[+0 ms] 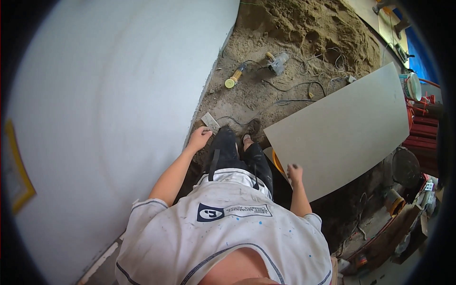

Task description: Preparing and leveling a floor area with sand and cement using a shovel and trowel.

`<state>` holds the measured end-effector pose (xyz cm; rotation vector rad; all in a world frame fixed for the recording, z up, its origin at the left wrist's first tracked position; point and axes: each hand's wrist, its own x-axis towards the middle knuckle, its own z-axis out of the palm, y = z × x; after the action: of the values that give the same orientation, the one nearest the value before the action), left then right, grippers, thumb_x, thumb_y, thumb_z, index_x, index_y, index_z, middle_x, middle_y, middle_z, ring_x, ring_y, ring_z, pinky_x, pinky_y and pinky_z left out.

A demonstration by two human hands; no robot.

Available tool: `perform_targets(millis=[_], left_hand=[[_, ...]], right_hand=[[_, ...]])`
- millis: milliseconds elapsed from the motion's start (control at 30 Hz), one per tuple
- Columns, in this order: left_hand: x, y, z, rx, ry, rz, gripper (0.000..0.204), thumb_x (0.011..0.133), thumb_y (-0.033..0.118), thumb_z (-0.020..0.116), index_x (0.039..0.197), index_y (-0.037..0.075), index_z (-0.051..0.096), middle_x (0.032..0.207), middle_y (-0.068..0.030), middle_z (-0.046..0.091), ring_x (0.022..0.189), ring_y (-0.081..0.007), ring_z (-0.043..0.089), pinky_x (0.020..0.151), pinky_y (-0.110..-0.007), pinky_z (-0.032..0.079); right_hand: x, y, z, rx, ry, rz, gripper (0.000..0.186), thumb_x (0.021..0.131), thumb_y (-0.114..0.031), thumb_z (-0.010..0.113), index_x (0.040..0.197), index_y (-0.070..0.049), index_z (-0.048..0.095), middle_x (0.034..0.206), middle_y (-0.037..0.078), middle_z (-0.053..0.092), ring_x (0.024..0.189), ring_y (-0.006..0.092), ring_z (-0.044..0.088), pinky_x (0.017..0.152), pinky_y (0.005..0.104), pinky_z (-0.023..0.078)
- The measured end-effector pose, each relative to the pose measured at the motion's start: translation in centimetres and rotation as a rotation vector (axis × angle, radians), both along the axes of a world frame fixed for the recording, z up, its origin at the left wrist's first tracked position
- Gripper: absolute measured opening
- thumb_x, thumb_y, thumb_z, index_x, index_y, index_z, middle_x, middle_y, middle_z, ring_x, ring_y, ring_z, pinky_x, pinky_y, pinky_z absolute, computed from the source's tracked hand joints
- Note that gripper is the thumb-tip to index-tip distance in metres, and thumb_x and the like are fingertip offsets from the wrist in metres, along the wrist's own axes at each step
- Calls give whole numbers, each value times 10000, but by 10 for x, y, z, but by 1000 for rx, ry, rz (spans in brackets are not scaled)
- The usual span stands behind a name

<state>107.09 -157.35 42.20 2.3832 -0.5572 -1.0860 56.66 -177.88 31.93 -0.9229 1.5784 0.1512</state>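
My left hand [200,138] is beside my thigh, its fingers curled closed. Just beyond its fingertips is a small pale rectangular strip [210,121]; I cannot tell whether the hand touches it. My right hand [295,174] is closed above the near left edge of a large grey slab [342,128]. What either hand holds, if anything, is too small or hidden to name. The slab slopes up and away to the right, with part of a yellow rounded thing [277,162] showing under its left edge.
A white wall [114,95] rises at my left. Ahead, a yellow angle grinder [233,80] and another grey power tool [278,63] lie on sandy ground among loose cables. A sand heap [308,23] stands behind them. A bucket [410,87] and red metal parts [422,128] are at right.
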Motion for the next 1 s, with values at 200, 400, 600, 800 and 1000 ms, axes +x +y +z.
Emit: perform_targets(millis=[200, 400, 600, 800, 1000], left_hand=[[64, -236, -52, 56, 35, -245, 373, 930, 279, 733, 1159, -15, 707, 1009, -162, 756, 949, -234, 727, 860, -362, 562], [58, -454, -212, -11, 278, -500, 319, 929, 253, 725, 1111, -9, 710, 975, -143, 756, 899, -227, 728, 817, -362, 567], [64, -657, -317, 99, 498, -425, 318, 922, 271, 723, 1100, 8, 722, 969, -163, 758, 890, -271, 745, 812, -378, 570], [151, -731, -330, 300, 312, -492, 328, 929, 266, 717, 1122, 1, 714, 983, -161, 755, 915, -254, 736, 853, -364, 565], [163, -929, -363, 292, 229, -626, 342, 938, 260, 709, 1152, -7, 699, 992, -155, 753, 914, -237, 731, 848, -357, 565]], right_hand=[[147, -239, 18, -170, -175, -201, 225, 986, -207, 650, 1063, 4, 670, 820, 34, 637, 629, 106, 563, 545, 271, 458], [207, -376, -110, -110, -129, -390, 237, 989, -205, 649, 1055, 22, 653, 830, 48, 642, 632, 102, 562, 543, 274, 460], [243, -503, -229, 57, 10, -518, 219, 1000, -211, 637, 960, 3, 619, 817, 51, 632, 633, 112, 555, 559, 281, 448], [223, -585, -253, 71, 58, -604, 208, 998, -210, 651, 995, -2, 639, 813, 41, 624, 630, 105, 548, 542, 274, 436], [148, -791, -392, -314, 193, -629, 266, 929, -222, 717, 1051, 14, 700, 867, 59, 681, 782, 142, 621, 710, 317, 515]])
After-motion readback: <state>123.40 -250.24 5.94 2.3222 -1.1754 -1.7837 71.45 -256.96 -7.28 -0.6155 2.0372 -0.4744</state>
